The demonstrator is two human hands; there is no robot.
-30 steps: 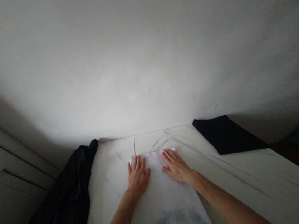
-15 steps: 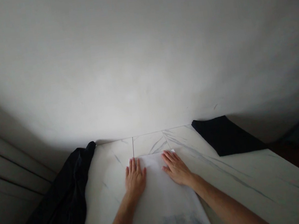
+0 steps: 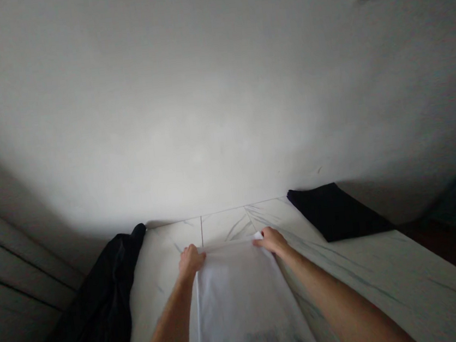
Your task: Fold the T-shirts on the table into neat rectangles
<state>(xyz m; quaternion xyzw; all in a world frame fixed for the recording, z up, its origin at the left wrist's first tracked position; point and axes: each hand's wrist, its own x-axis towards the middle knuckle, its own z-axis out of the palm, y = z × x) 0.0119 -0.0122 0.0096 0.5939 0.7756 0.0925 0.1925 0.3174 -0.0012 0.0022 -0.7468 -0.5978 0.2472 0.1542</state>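
Observation:
A white cloth (image 3: pixel 240 296), narrow and probably a folded garment, stretches toward me over a marble-patterned table; a grey-blue print shows near the bottom of the view. My left hand (image 3: pixel 191 259) pinches its far left corner, thumb on top. At the far right corner, my right hand (image 3: pixel 272 240) grips the cloth between thumb and fingers. The far edge is pulled fairly straight between both hands and looks slightly raised. The cloth's near end runs out of view.
Dark folded cloth (image 3: pixel 337 213) lies at the table's back right, against the wall (image 3: pixel 213 112). Another dark garment (image 3: pixel 103 300) drapes over the left side. The marble-patterned table (image 3: pixel 360 282) meets the wall at its back edge. A cabinet-like panel (image 3: pixel 15 327) stands at left.
Both hands lay flat on the cloth's far corners; now their fingers have closed on those corners. The view has tilted up slightly, showing a small white wall device and a frame corner.

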